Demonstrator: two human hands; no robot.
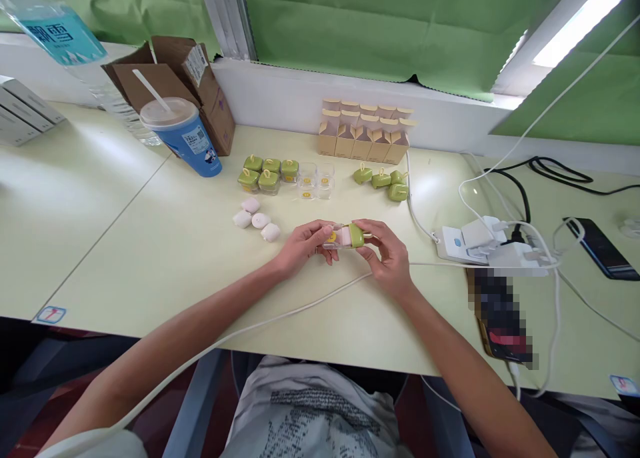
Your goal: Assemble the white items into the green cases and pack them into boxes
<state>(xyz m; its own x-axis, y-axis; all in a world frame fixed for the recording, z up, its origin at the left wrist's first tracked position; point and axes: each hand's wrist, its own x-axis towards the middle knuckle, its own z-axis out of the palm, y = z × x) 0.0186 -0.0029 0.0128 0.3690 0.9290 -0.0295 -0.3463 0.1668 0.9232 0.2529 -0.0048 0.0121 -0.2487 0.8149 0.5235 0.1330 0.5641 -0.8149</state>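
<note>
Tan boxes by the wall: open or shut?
Open: the tan boxes have their top flaps raised. Whether anything is inside, cannot tell.

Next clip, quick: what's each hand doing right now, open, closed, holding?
Left hand: closed on a clear box.
Right hand: closed on a green lid, pink puff beside it.

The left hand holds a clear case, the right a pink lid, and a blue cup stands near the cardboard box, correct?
Not quite: in the head view, the lid in the right hand is green, not pink. The left hand does hold the clear case, and the blue cup is near the cardboard box.
</note>
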